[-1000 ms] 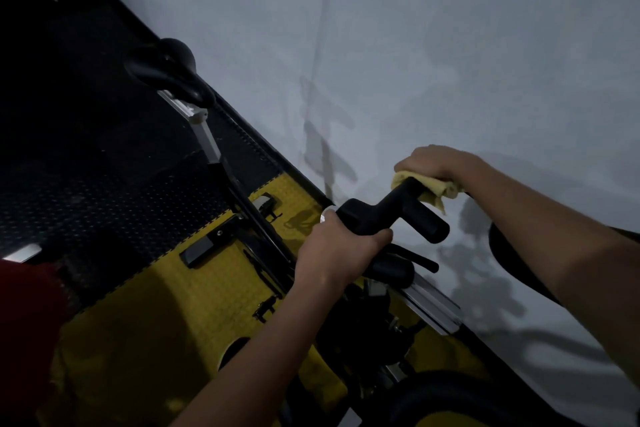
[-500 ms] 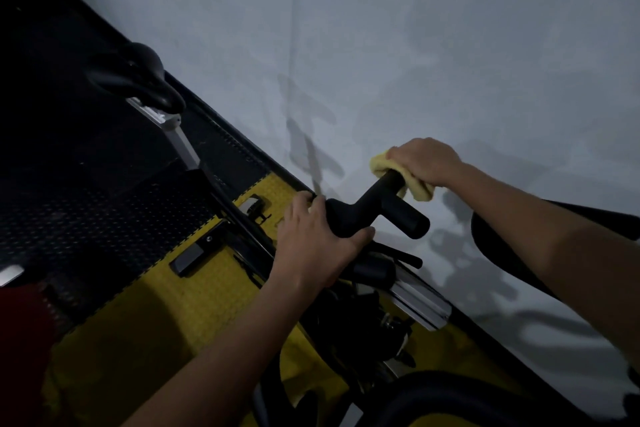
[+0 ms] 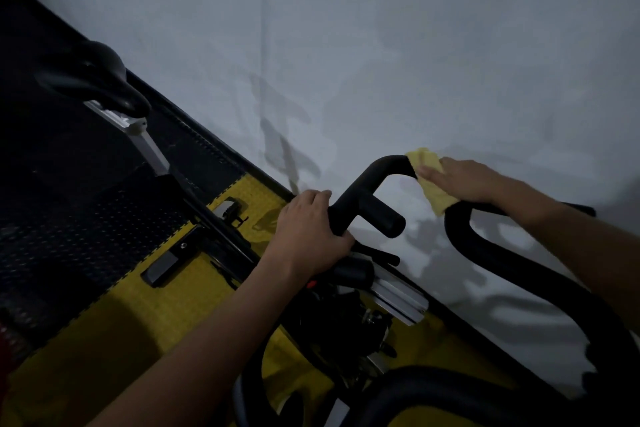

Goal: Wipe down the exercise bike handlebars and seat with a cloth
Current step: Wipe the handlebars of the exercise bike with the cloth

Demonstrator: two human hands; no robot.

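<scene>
A black exercise bike stands beside a white wall. My left hand (image 3: 310, 232) grips the near part of the black handlebar (image 3: 363, 191). My right hand (image 3: 464, 184) holds a yellow cloth (image 3: 431, 184) around the far curved end of that handlebar, close to the wall. The bar loops on under my right forearm toward the lower right. The black seat (image 3: 97, 80) sits at the upper left on a silver post (image 3: 145, 139), away from both hands.
The white wall (image 3: 381, 45) runs close along the right of the bike. Yellow floor mats (image 3: 121, 322) and black studded mats (image 3: 69, 201) lie below. A black pedal (image 3: 166, 265) and frame parts sit under the handlebar. Something red shows at the lower left edge.
My right hand has slid the cloth along the handlebar, from the upright grip out to the far curved end. The view has shifted right. My left hand keeps its grip.
</scene>
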